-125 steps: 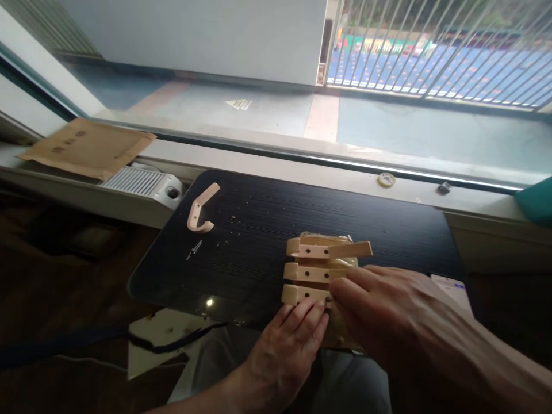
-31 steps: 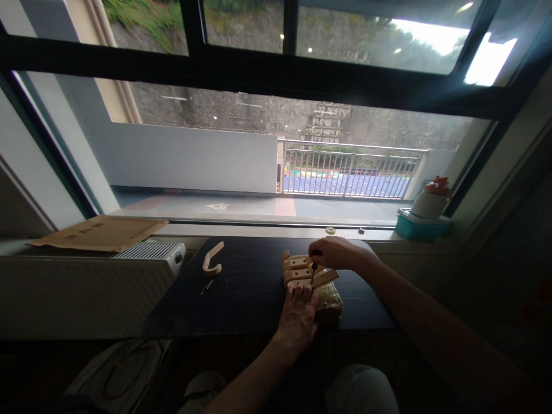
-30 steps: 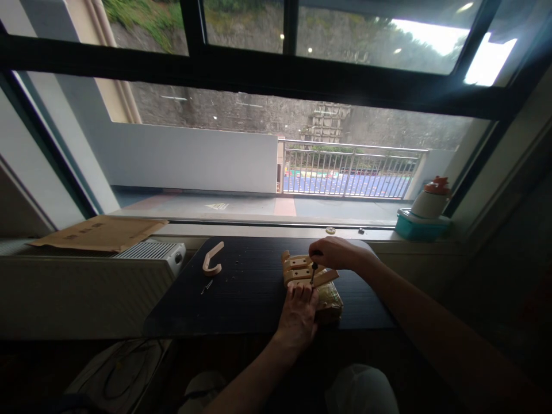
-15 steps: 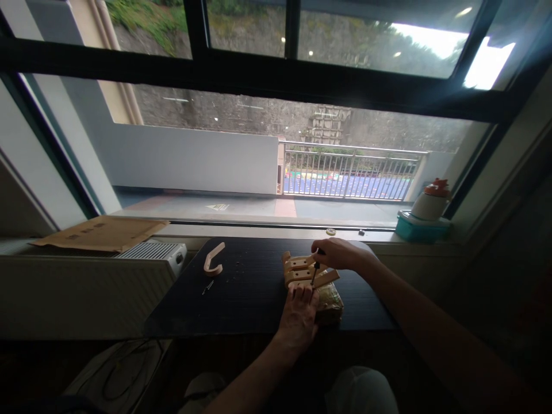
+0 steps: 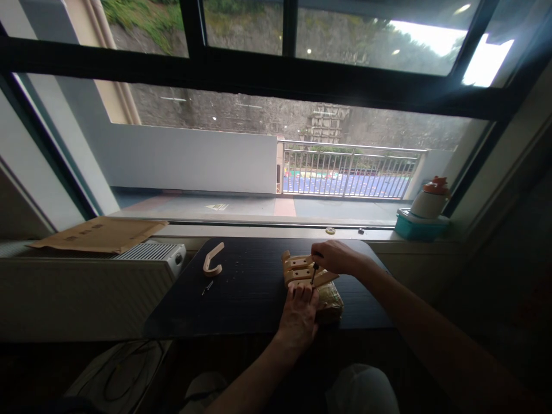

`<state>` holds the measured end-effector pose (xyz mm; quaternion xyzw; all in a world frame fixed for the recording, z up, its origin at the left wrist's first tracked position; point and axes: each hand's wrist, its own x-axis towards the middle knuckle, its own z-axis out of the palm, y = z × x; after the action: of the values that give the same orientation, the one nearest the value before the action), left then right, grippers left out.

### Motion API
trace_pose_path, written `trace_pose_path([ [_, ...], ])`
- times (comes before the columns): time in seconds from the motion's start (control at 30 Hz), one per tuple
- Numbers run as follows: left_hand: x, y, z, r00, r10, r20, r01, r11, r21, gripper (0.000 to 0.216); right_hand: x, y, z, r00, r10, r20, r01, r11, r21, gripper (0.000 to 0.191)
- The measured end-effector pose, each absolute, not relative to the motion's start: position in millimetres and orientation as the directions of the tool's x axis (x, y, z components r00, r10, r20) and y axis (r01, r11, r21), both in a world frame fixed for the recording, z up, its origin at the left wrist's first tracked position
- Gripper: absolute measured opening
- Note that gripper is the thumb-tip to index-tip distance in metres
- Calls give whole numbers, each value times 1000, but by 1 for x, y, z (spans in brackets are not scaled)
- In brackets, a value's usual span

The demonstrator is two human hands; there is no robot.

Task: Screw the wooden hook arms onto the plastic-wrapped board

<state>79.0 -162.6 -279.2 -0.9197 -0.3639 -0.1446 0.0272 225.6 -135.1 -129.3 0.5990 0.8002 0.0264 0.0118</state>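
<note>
A row of pale wooden hooks (image 5: 299, 269) lies on a wooden board on the dark table (image 5: 250, 293). My left hand (image 5: 299, 316) rests flat on the near end of the hooks, fingers stretched out and pressing them down. Just above the hooks, my right hand (image 5: 338, 257) is closed round a small dark screwdriver (image 5: 314, 272) whose tip points down onto a hook. One separate wooden hook (image 5: 213, 260) lies at the table's left, with loose screws (image 5: 207, 286) beside it.
A clear plastic packet (image 5: 330, 305) lies under the hooks. A white radiator (image 5: 149, 253) and a cardboard envelope (image 5: 97, 233) sit at the left. On the windowsill stand a teal box with a white jar (image 5: 425, 215) and a small round item (image 5: 330, 230).
Since four seconds ago the view has pulled back from the table. Over the last second my right hand has shifted slightly with the screwdriver; my left hand stays on the hooks.
</note>
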Motion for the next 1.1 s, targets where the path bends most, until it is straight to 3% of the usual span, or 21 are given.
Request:
trace_pose_path([
  [0.3, 79, -162, -280, 698, 659, 280, 675, -736, 48, 71, 222, -141, -115, -245, 969, -27, 969, 246, 36, 30],
  [0.43, 79, -162, -281, 696, 653, 299, 674, -737, 42, 71, 226, -139, -122, -294, 955, -24, 952, 295, 79, 27],
  [0.73, 78, -163, -278, 695, 658, 289, 674, -737, 56, 70, 223, -135, -130, -240, 971, -5, 965, 239, 109, 30],
  [1.1, 79, -162, -279, 700, 659, 276, 672, -738, 58, 70, 227, -138, -125, -325, 946, 5, 946, 325, 3, 22],
])
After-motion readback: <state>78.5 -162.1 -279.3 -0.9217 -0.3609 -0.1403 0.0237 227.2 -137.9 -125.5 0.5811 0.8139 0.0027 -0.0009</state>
